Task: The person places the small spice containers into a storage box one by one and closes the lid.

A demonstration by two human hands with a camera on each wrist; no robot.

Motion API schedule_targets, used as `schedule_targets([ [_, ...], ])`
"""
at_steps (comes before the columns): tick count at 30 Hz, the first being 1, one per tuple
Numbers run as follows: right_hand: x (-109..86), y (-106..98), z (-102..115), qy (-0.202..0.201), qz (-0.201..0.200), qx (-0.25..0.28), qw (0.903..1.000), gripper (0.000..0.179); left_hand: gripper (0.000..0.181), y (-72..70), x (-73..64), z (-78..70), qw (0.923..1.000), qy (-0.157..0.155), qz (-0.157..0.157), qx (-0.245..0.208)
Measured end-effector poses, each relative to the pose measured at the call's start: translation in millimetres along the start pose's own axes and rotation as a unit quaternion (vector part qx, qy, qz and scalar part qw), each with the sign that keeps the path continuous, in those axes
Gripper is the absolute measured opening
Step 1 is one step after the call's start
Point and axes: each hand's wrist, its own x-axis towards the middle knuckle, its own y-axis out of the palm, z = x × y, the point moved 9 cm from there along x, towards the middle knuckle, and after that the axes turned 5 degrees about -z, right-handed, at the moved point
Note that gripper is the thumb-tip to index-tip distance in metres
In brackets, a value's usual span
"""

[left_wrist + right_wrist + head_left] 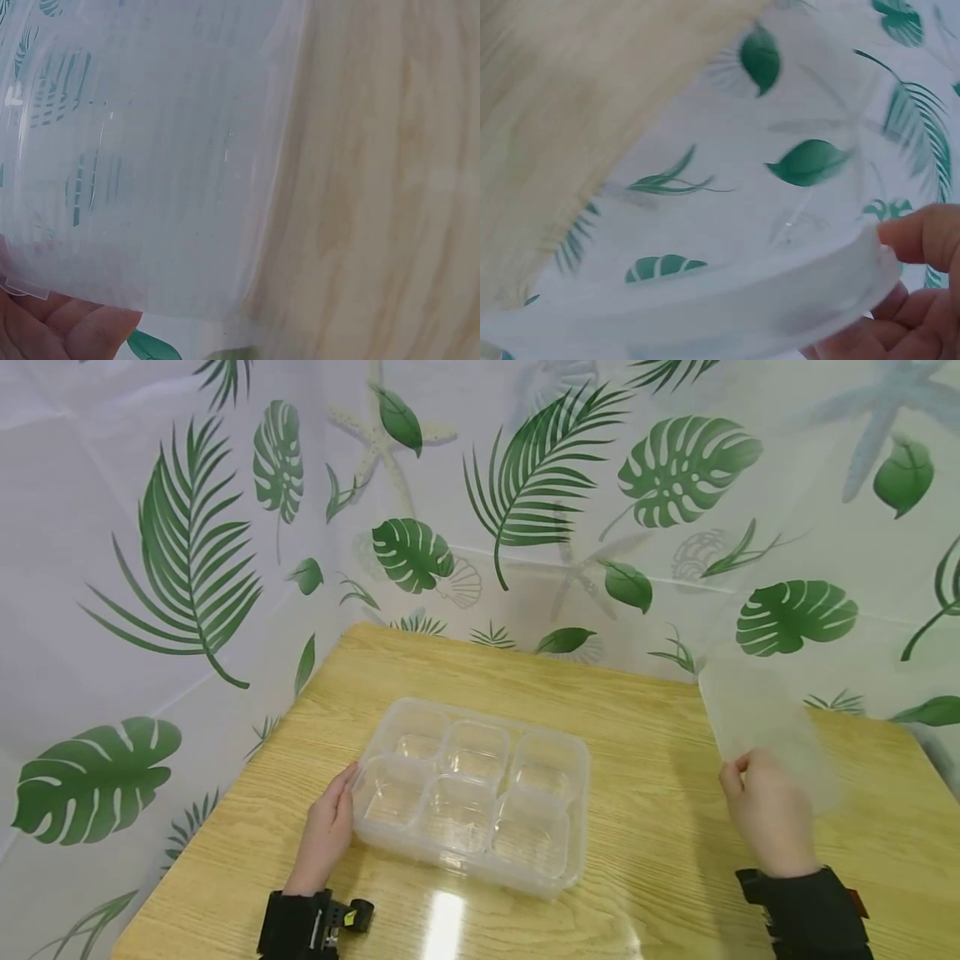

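A clear plastic divided container (pixel 457 802) with several rounded compartments sits on the wooden table, its lid off. My left hand (pixel 327 821) holds it by its left side. Close up in the left wrist view, the container's translucent wall (pixel 165 180) fills much of the picture, with the left hand's fingers (pixel 75 326) at its edge. Off to the right, my right hand (pixel 772 814) pinches a translucent lid (pixel 765 718) by its edge, raised and tilted over the table. The right wrist view shows the lid's rim (pixel 765 300) between thumb and fingers (pixel 922 244).
The wood-grain table (pixel 637 718) meets a white wall covering (pixel 525 527) printed with green leaves, which runs along its back and left sides. Both wrists wear black bands, the left one (pixel 296 922) with a small device attached.
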Motion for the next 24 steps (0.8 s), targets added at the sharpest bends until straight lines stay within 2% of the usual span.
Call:
schedule_targets([
  [5, 4.4, -24.7, 0.6, 0.051, -0.051, 0.034, 0.9968, 0.019, 0.040, 0.8, 0.1, -0.4, 1.0000, 0.005, -0.001, -0.004],
  [10, 0.0, -34.3, -16.5, 0.148, -0.075, 0.087, 0.9823, 0.028, 0.040, 2.1, 1.1, -1.3, 1.0000, 0.007, 0.001, -0.003],
  [12, -4.4, -38.6, -25.3, 0.182, -0.097, 0.106, 0.9728, 0.029, 0.040, 2.3, 1.1, -1.4, 1.0000, 0.006, 0.000, -0.002],
  [14, -9.4, -46.0, -33.7, 0.205, -0.140, 0.118, 0.9615, 0.026, 0.039, 2.2, 1.0, -1.8, 1.0000, 0.007, -0.001, -0.001],
  [17, -17.7, -53.8, -50.0, 0.254, -0.193, 0.159, 0.9343, 0.018, 0.040, 1.7, 1.0, -1.4, 1.0000, 0.008, -0.002, 0.002],
  [18, -20.6, -54.7, -55.2, 0.270, -0.210, 0.193, 0.9197, 0.017, 0.040, 1.5, 1.0, -1.5, 1.0000, 0.009, -0.001, 0.002],
  [19, -23.2, -53.5, -60.5, 0.286, -0.223, 0.252, 0.8971, 0.017, 0.040, 1.2, 1.2, -1.5, 0.9999, 0.010, -0.001, 0.002],
  [20, -26.3, -50.8, -65.3, 0.303, -0.234, 0.318, 0.8674, 0.016, 0.040, 1.0, 1.3, -1.2, 0.9999, 0.010, 0.000, 0.003],
  [21, -28.8, -47.8, -68.9, 0.312, -0.246, 0.388, 0.8318, 0.016, 0.040, 0.8, 1.4, -0.7, 0.9999, 0.010, 0.001, 0.003],
  [22, -30.8, -44.4, -71.6, 0.314, -0.257, 0.460, 0.7895, 0.016, 0.040, 0.6, 1.3, -0.2, 0.9999, 0.010, 0.002, 0.001],
  [24, -33.6, -37.2, -72.9, 0.305, -0.271, 0.593, 0.6946, 0.015, 0.041, 0.3, 1.4, 0.2, 0.9999, 0.011, 0.005, 0.002],
])
